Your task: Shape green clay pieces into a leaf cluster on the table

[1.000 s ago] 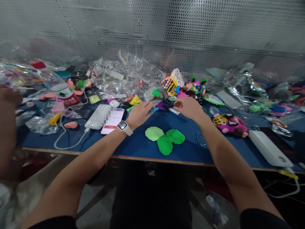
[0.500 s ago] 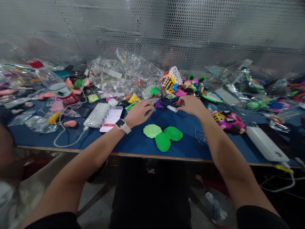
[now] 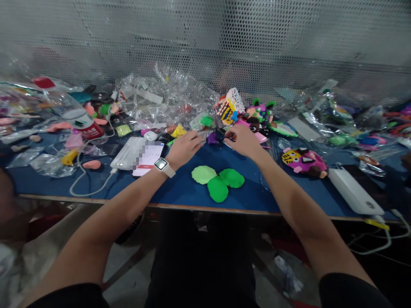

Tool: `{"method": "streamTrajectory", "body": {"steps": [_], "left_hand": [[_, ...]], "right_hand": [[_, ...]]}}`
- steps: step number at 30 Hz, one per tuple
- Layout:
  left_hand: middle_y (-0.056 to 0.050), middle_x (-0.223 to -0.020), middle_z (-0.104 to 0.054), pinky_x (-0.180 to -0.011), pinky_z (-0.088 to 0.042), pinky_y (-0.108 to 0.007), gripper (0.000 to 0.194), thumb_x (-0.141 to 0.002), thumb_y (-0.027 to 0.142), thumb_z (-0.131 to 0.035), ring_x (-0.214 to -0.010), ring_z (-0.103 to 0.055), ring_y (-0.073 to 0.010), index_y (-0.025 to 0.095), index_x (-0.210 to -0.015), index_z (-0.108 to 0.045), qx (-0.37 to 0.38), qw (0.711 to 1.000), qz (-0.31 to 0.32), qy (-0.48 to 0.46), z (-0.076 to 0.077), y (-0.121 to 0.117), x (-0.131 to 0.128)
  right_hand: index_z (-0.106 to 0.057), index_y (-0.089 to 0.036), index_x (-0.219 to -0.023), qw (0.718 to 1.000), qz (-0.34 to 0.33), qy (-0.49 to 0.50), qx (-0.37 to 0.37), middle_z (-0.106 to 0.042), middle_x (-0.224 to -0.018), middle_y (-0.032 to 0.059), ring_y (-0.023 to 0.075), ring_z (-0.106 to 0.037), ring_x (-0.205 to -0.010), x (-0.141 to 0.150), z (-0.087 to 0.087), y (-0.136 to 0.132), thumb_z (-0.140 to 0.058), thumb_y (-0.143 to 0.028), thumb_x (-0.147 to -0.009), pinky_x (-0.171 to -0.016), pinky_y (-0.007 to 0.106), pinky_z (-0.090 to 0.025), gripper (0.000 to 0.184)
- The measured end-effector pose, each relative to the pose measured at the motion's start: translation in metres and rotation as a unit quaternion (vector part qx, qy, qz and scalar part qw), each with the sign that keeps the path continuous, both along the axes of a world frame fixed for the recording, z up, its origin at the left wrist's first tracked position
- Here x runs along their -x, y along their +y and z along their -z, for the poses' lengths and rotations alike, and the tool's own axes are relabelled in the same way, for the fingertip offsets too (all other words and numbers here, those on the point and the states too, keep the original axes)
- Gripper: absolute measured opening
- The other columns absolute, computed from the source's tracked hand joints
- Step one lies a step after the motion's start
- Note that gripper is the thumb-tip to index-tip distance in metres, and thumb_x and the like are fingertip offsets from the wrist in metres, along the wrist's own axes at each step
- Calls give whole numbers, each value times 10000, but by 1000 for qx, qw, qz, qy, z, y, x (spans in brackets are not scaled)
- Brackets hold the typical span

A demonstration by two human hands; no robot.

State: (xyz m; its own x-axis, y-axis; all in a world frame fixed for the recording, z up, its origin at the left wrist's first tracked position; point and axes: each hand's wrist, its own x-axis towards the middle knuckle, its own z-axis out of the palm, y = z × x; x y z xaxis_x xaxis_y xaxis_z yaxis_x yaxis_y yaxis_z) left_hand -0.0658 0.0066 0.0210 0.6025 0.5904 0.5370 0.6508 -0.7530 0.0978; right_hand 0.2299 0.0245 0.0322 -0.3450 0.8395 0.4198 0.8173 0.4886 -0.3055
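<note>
Blue-topped table, three green clay discs, phone, power bank, clear wrappers

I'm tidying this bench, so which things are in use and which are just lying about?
In use:
left hand
right hand
small purple clay lump
three flat green clay discs

Lying about:
white power bank
pink clay tiger face
crumpled clear plastic bags
red-labelled bottle

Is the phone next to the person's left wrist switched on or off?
On. The phone lies flat on the blue table beside the left hand, and its screen glows white with a red bar along its near edge.
</note>
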Motion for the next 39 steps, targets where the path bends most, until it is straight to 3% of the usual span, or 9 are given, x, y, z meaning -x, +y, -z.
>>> {"method": "streamTrajectory", "body": {"steps": [4, 12, 16, 22, 25, 29, 32, 35, 39], "left_hand": [[-103, -1132, -753, -807, -551, -359, 267, -1102, 232, -583, -945, -732, -243, 234, -1177, -840, 63, 991, -6, 122, 0, -5, -7], [-147, -1086, -800, -1004, -568, -441, 317, -1124, 254, -541, -1035, -745, -302, 168, -1146, -845, 93, 978, -96, 157, -5, -2, -8], [-143, -1156, -800, -1159, -505, -474, 291, -1125, 278, -556, -1056, -751, -280, 147, -1209, -801, 87, 983, -88, 139, -5, -6, -11], [-134, -1161, -803, -1026, -564, -443, 291, -1131, 316, -548, -1091, -746, -310, 151, -1208, -775, 107, 982, -99, 118, -9, -16, -15], [-118, -1136, -801, -937, -587, -413, 255, -1121, 306, -570, -1046, -756, -295, 167, -1211, -764, 116, 987, -93, 58, -11, -16, -14], [-100, -1092, -787, -888, -603, -367, 181, -1091, 270, -630, -934, -749, -227, 168, -1206, -727, 131, 979, -51, -147, -9, -10, -16], [-123, -1213, -783, -818, -631, -327, 285, -1094, 347, -649, -954, -758, -202, 173, -1319, -662, 205, 930, 15, -306, -5, -6, -24], [-127, -1216, -786, -799, -658, -324, 341, -1093, 464, -646, -978, -772, -201, 184, -1287, -646, 284, 878, 78, -378, 2, -4, -31], [-50, -901, -761, -779, -649, -327, 276, -1050, 458, -705, -815, -734, -168, 188, -1054, -647, 308, 850, 78, -421, 9, -1, -31]], "right_hand": [[-776, -194, -1181, 999, -13, -26, -18, -776, -1235, 167, 397, -698, -1243, 29, -6, 20, -725, -255, -970, -1098, 592, -572, 226], [-728, -147, -1377, 996, 12, -73, 48, -758, -1385, 218, 424, -694, -1328, 79, -17, 83, -737, -317, -976, -1153, 602, -557, 436], [-646, -108, -1486, 992, 24, -111, 57, -724, -1456, 250, 424, -690, -1347, 87, -17, 85, -736, -229, -947, -1160, 572, -554, 559], [-659, -153, -1480, 993, 59, -93, 45, -746, -1447, 216, 426, -703, -1342, 76, -38, 73, -545, -166, -1035, -1135, 583, -558, 460], [-658, -153, -1459, 998, 55, -37, 17, -751, -1423, 212, 416, -706, -1329, 58, -47, 61, -579, -207, -1035, -1184, 580, -532, 435], [-649, -214, -1363, 988, 7, 155, 7, -755, -1349, 167, 368, -731, -1239, 38, -39, 32, -647, -396, -1046, -1104, 561, -603, 365], [-624, -243, -1267, 928, -73, 346, 120, -784, -1202, 141, 326, -772, -1049, 38, -22, 6, -710, -626, -991, -880, 504, -683, 479], [-623, -277, -1221, 873, -126, 438, 175, -797, -1187, 104, 293, -782, -991, 46, -7, -12, -823, -727, -867, -832, 465, -692, 607], [-634, -282, -1222, 860, -141, 449, 198, -817, -1172, 91, 286, -808, -942, 56, 4, -20, -853, -762, -819, -830, 472, -698, 664]]}}
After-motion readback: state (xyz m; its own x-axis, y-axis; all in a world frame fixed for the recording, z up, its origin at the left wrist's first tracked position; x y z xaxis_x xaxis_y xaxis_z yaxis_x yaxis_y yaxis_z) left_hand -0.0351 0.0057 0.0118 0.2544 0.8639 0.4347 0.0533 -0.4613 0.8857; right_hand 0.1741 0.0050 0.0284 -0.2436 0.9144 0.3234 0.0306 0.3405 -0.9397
